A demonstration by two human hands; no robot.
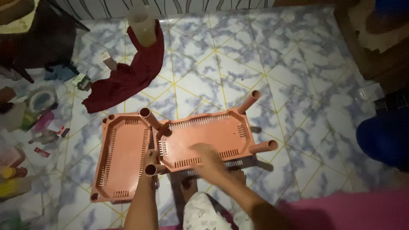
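Head view: an orange plastic shelf tray lies on the floor with four tube legs fitted. The left hand grasps the near-left tube leg; the right hand, blurred, rests on the tray, its finger state not discernible. A second tray just left carries no legs. The marbled tile floor holds a red cloth and a translucent jug; the room is dim.
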